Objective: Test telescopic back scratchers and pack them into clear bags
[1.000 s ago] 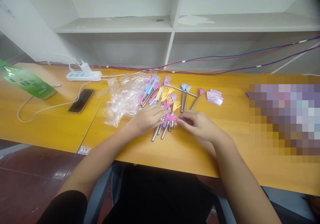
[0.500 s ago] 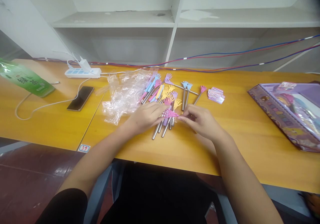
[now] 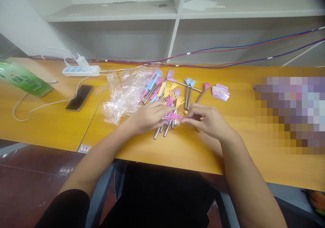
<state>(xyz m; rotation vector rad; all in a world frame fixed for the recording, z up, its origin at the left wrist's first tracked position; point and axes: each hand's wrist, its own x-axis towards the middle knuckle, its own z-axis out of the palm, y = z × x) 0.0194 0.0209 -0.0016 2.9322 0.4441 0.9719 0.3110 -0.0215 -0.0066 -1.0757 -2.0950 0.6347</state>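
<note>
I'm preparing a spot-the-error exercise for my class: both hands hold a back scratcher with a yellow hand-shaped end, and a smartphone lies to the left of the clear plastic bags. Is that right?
Not quite: the back scratcher in the left hand and right hand has a pink end, as the head view shows. The smartphone does lie left of the clear plastic bags.

Pink scratcher partly hidden, bottle cropped

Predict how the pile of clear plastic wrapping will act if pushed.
The clear plastic wrapping will probably crumple and give, since it looks thin and creased. It's likely light, being see-through film. Its glossy highlights suggest it may slide easily over the table.
</note>
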